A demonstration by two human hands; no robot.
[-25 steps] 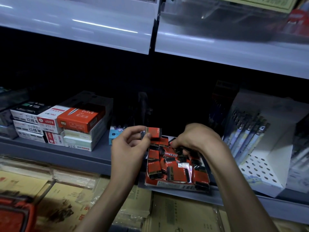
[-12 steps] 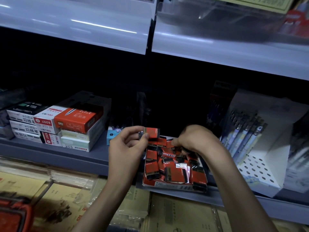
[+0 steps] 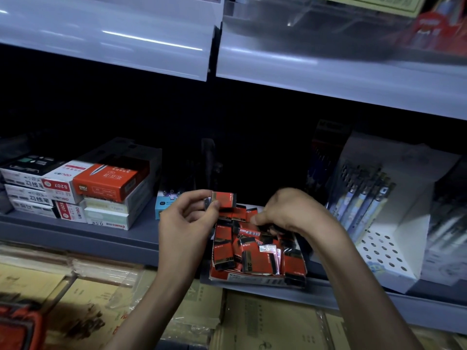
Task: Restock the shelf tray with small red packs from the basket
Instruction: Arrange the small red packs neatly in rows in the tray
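A cardboard shelf tray [image 3: 252,279] on the grey shelf holds several small red and black packs [image 3: 255,261] lying jumbled. My left hand [image 3: 187,223] pinches one red pack [image 3: 223,199] between thumb and fingers, held just above the tray's back left corner. My right hand [image 3: 285,210] is curled knuckles-up over the back of the tray, its fingertips down among the packs; what they grip is hidden. A corner of the red basket [image 3: 17,327] shows at the bottom left.
Stacked stationery boxes [image 3: 101,185] sit left of the tray, a small blue box [image 3: 164,208] between. A white perforated pen display [image 3: 379,223] stands right. The upper shelf edge [image 3: 328,82] overhangs. Wrapped brown paper stacks [image 3: 265,322] lie on the shelf below.
Both hands stay nearly where they were. The right hand has settled a little lower into the packs at the back of the tray.
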